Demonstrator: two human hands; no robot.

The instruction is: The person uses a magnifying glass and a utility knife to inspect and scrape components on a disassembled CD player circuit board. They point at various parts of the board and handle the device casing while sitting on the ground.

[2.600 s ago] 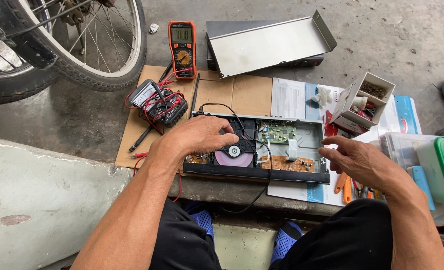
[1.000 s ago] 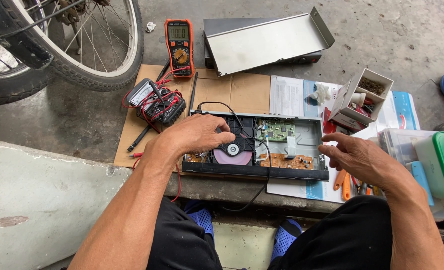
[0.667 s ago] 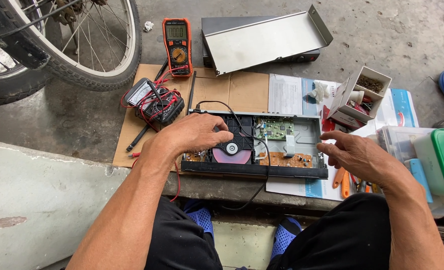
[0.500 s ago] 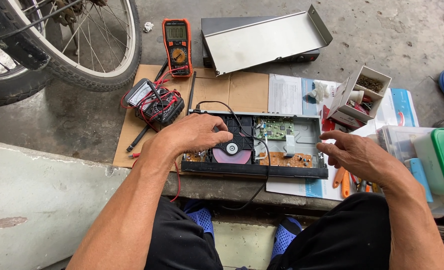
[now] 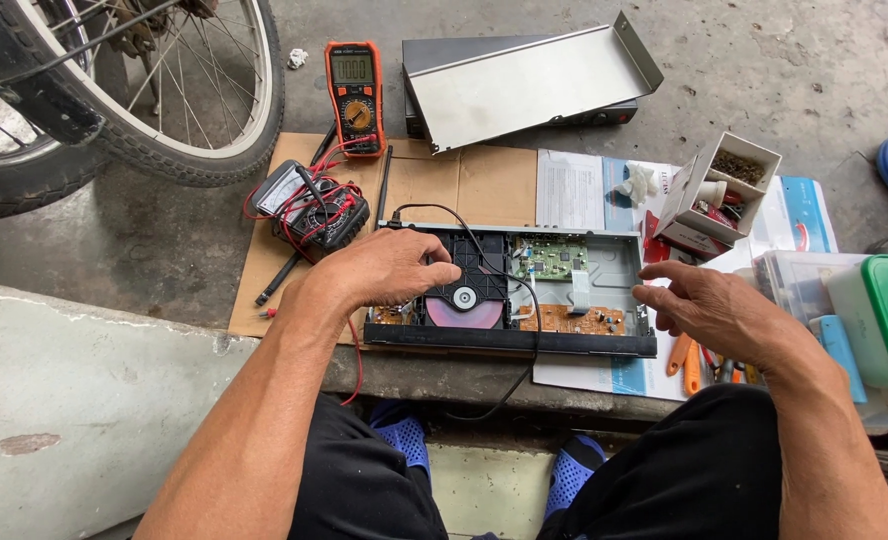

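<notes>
Here, left hand point(image 5: 384, 270) flat on open disc player point(image 5: 604, 262), right hand point(image 5: 714, 310) loose, empty beside it.

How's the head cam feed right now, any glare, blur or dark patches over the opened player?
Head view: even daylight, soft shadows only; the player and both hands, left and right, are sharp. Mild glare on the metal cover; the disc shows a faint sheen. Wide-lens bending at the edges curves the wheel.
</notes>
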